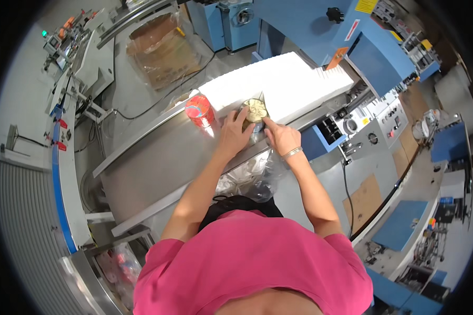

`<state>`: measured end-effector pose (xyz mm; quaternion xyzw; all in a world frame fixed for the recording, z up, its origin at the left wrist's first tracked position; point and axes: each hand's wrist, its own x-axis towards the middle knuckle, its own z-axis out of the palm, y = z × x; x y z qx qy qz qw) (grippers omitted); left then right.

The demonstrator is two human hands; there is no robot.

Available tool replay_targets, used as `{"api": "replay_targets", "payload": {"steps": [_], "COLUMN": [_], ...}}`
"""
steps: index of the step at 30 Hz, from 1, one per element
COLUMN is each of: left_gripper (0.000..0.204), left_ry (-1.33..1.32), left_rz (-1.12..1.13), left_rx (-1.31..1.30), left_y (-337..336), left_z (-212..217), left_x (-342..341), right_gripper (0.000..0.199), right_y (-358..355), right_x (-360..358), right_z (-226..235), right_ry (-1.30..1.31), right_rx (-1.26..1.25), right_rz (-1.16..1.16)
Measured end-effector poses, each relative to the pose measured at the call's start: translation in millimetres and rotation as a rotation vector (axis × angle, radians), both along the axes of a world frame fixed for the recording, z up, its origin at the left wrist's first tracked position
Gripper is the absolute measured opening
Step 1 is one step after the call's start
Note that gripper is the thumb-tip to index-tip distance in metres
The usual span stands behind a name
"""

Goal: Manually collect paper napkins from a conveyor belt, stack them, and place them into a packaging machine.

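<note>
A round container with a pale gold, crinkled-looking top (256,110) stands at the far end of the steel work surface; its exact kind is hard to make out. The fingers of my left hand (234,135) curve against its left side. From the right, my right hand (284,139) presses an extended index finger to its edge, the other fingers curled in. Between them, both hands hold the container. Just left of my left hand stands a shiny red cylinder (198,108). Directly behind the container lies a long white block with fine ridges (278,81).
The steel surface (147,168) has a raised rail along its edge. Clear plastic bags (244,176) bulge near my body. Blue machinery (310,26) stands ahead, with a control panel (391,121) at right. A plastic-lined carton (160,50) sits on the floor. A cable (347,194) hangs down.
</note>
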<state>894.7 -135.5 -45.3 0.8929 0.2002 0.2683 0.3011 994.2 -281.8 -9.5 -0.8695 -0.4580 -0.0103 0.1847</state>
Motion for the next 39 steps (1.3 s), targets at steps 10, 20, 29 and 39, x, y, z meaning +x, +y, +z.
{"api": "replay_targets", "payload": {"steps": [10, 20, 29, 39], "left_gripper": [0.053, 0.043, 0.091, 0.083], "left_ry": [0.046, -0.112, 0.396, 0.514], "left_rz": [0.282, 0.347, 0.453, 0.045], "left_rx": [0.049, 0.073, -0.120, 0.030], "left_y": [-33, -3, 116, 81], "left_z": [1, 22, 26, 46], "left_x": [27, 3, -21, -73], "right_gripper": [0.041, 0.046, 0.038, 0.043], "right_y": [-2, 4, 164, 175], "right_x": [56, 47, -1, 11], "right_z": [-19, 20, -11, -20], "right_ry": [0.032, 0.341, -0.044, -0.140], "right_rx": [0.186, 0.013, 0.266, -0.004], "right_rz": [0.253, 0.467, 0.551, 0.519]}}
